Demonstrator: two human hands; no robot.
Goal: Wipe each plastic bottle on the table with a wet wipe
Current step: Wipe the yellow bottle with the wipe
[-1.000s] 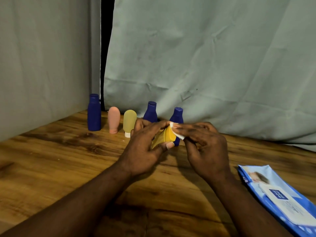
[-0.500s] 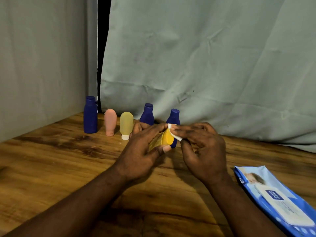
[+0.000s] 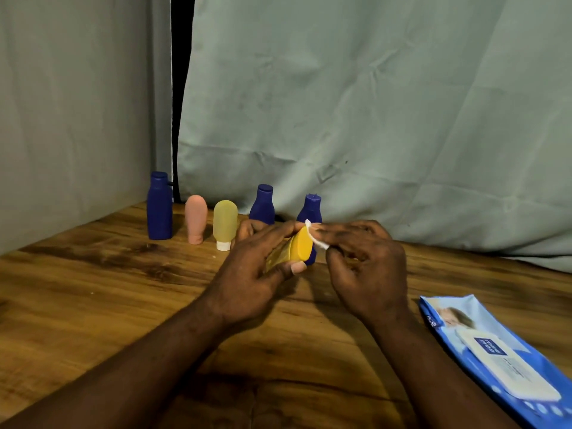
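Dim, warm lighting; soft shadows are cast on the surface (image 3: pixel 93 289) beneath both forearms. Slight softness throughout, wide-angle bowing seen at edges. No glare.

Left hand (image 3: pixel 247 274) gripping a yellow bottle (image 3: pixel 294 250) above the wooden worktop (image 3: pixel 93 289), right hand (image 3: pixel 365 267) pinching a white wet wipe (image 3: pixel 315 238) against the bottle's end, five bottles standing behind the yellow bottle, blue wipes pack (image 3: pixel 501 360) right of it

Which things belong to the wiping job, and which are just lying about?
Job: yellow bottle in left hand, wipe in right hand, tall blue bottle, pink bottle, pale bottle, middle blue bottle, right blue bottle, wipes pack.
Around: curtains, table.
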